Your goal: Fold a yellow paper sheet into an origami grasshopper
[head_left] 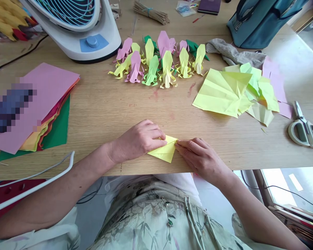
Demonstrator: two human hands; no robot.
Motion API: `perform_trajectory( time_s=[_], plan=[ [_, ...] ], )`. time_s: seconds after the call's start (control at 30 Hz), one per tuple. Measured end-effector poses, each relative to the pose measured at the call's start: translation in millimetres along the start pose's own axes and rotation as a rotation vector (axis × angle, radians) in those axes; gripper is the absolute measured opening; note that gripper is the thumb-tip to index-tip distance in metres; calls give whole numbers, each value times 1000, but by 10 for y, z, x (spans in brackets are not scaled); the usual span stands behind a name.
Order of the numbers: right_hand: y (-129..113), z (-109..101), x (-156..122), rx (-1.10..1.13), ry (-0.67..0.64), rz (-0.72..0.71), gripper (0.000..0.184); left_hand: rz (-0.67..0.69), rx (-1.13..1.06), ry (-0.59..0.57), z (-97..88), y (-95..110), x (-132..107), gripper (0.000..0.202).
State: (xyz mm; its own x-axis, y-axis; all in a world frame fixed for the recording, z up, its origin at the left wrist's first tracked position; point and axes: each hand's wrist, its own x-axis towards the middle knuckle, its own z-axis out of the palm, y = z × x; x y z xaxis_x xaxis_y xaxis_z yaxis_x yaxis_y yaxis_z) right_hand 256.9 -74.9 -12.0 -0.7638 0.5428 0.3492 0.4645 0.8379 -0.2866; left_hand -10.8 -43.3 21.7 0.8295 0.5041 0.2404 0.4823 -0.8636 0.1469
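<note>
A small folded yellow paper [165, 151] lies near the front edge of the wooden table [106, 104]. My left hand [138, 140] rests on its left side with fingers curled and pressed onto the paper. My right hand [200, 156] pinches the paper's right corner with closed fingertips. Behind them stands a row of several finished origami figures [159, 60] in pink, yellow and green.
A stack of coloured sheets [41, 107] lies at the left. Creased yellow-green papers [232, 92] sit at the right, with scissors [305, 128] beyond them. A white fan [78, 27], a grey cloth [232, 53], a teal bag [261, 21] and a stick bundle [151, 12] line the back.
</note>
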Motion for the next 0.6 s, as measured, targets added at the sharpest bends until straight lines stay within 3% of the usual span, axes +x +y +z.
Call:
perform_trajectory(
  time_s=[0.23,0.6],
  plan=[
    [-3,-19,5,-24,0,-27,31,106,33,49,52,-46,-102,29],
    [-2,-28,9,-50,-4,-37,36,58,-195,3,24,-74,-276,29]
  ],
)
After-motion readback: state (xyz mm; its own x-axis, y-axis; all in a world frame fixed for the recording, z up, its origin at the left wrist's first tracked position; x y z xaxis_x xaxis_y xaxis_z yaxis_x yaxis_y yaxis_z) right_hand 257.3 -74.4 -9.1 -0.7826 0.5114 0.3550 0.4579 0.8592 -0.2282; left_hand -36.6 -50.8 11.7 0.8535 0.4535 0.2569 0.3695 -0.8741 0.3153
